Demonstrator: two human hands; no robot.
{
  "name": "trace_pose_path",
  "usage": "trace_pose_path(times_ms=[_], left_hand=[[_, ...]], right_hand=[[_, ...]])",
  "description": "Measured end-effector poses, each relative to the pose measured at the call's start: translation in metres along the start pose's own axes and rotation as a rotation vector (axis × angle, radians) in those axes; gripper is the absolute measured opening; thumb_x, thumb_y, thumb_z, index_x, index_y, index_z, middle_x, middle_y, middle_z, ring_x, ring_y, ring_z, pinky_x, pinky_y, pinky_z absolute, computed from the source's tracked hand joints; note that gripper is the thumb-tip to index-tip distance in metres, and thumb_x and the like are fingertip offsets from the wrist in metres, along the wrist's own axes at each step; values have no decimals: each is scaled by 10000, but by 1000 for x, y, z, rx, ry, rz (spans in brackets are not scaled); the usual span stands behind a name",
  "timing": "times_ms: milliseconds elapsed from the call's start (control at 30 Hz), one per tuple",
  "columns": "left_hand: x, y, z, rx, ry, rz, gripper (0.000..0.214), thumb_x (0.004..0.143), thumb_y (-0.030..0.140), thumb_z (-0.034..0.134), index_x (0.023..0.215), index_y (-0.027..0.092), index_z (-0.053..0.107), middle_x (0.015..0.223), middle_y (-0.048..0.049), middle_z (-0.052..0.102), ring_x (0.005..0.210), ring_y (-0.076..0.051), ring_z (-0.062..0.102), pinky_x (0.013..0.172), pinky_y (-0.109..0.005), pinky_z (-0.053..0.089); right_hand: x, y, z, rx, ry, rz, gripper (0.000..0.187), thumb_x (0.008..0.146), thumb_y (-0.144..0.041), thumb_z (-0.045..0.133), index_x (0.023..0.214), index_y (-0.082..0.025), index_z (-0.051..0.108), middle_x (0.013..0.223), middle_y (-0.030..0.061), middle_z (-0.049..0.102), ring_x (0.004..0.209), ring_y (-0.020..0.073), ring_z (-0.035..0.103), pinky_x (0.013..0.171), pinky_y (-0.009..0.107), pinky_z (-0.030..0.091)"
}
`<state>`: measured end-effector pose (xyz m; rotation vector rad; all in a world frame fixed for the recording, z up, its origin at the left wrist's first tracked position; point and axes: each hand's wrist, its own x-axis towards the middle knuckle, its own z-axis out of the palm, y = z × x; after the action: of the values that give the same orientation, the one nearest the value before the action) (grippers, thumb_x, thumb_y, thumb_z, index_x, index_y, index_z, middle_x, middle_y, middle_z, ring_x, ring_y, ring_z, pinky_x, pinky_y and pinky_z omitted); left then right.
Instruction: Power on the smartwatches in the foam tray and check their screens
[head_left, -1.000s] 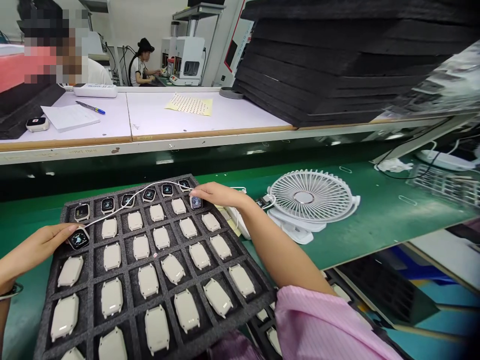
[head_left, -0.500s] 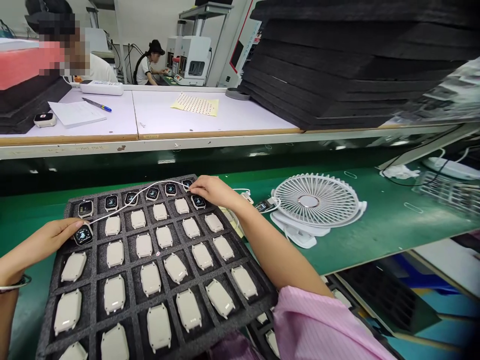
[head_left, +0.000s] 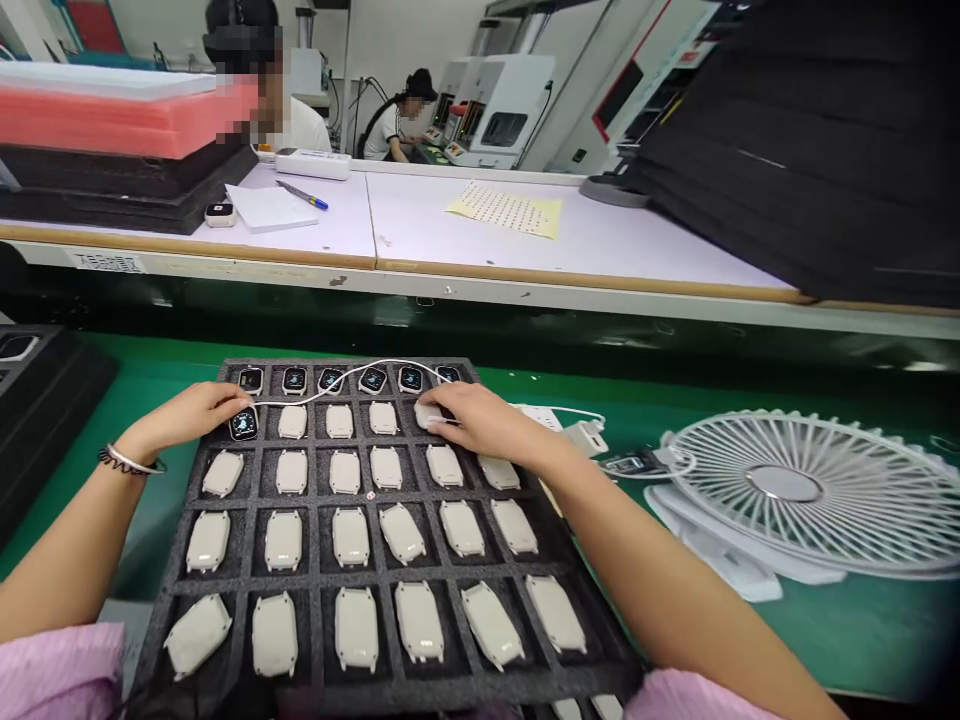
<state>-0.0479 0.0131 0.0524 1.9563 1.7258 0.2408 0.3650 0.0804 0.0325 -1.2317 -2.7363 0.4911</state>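
A: Where are your hands on the foam tray (head_left: 174, 590)?

B: Your left hand (head_left: 191, 412) rests at the tray's far left corner, fingertips on a watch body with a lit screen (head_left: 244, 424) in the second row. Whether you are pinching it or only touching it, I cannot tell.

A: And the right?

B: Your right hand (head_left: 480, 422) lies palm down over the second row's right end, fingers loosely together on a pale watch body (head_left: 425, 414) lying back up. A grip is not visible there either.

A: What runs between them?

B: A white cable (head_left: 360, 372) arcs along the far row from beside the lit watch toward your right hand.

A: How is the tray filled?

B: The far row (head_left: 330, 380) holds watch bodies screen up; the rows nearer to you hold pale ones back up, one per compartment.

A: And around it?

B: The tray sits on the green worktop (head_left: 862, 620). A white fan (head_left: 795, 495) lies face up to your right, near your forearm.
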Motion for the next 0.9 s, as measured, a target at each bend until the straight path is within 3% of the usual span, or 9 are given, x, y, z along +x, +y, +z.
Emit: trace_pose_path(times_ms=[133,200,267,400,500,600,700,800,900], left_hand=[[-2,14,5,-49,212,-57,416,809,562,510,890,201,702,837,-55,720,714,-225,618,651,-300,447],[-1,25,15,-123,221,30,365,816,520,542,881,203,711,870,-54,712,738,-215,622,668,-300,453],[2,36,27,-118,157,157,293,839,446,563,875,200,719,902,-57,703,806,-217,632,738,-310,468],[6,54,44,194,54,282,209,893,273,554,996,190,715,993,-82,697,971,-266,616,880,-389,457],[6,60,45,491,126,338,277,889,276,604,1142,193,680,1110,-118,683,1052,-334,578,895,-462,438],[8,62,42,585,141,416,260,901,273,575,1126,187,674,1107,-135,698,1064,-341,589,930,-478,423],[13,59,39,445,152,329,344,940,364,466,1126,162,674,1050,-140,722,1012,-324,635,957,-459,438],[19,51,36,141,169,163,530,955,499,335,1180,148,662,1103,-122,732,975,-299,667,895,-398,490],[23,42,38,-34,92,156,625,936,589,288,1177,169,683,1185,-100,723,1069,-298,652,939,-390,486]], right_hand=[[1,3,-13,348,-133,73,519,950,-554,432,1233,-165,627,1060,108,733,930,266,684,850,390,525],[5,4,-13,382,-155,89,573,928,-615,427,1184,-167,677,1111,106,732,986,286,677,895,402,515],[10,4,-11,318,-110,105,546,937,-607,426,1117,-186,724,1133,98,733,1051,307,662,940,409,498],[21,1,-6,130,-79,93,474,1004,-497,387,995,-196,753,979,92,759,969,288,684,884,374,514],[25,0,-5,82,-75,88,414,1010,-428,427,911,-193,753,929,100,757,930,279,690,866,358,509],[24,-2,-1,69,-48,96,353,1010,-366,456,928,-194,753,975,108,756,982,281,683,898,356,494],[22,-4,5,60,-24,102,326,1017,-293,442,981,-182,746,1059,114,748,1048,279,670,941,362,478],[22,-5,8,64,-1,124,346,1028,-262,410,1002,-153,738,1080,132,743,1033,290,679,923,381,488],[22,-3,10,86,41,148,322,1024,-245,435,994,-150,741,1050,123,748,999,280,690,893,368,504]])
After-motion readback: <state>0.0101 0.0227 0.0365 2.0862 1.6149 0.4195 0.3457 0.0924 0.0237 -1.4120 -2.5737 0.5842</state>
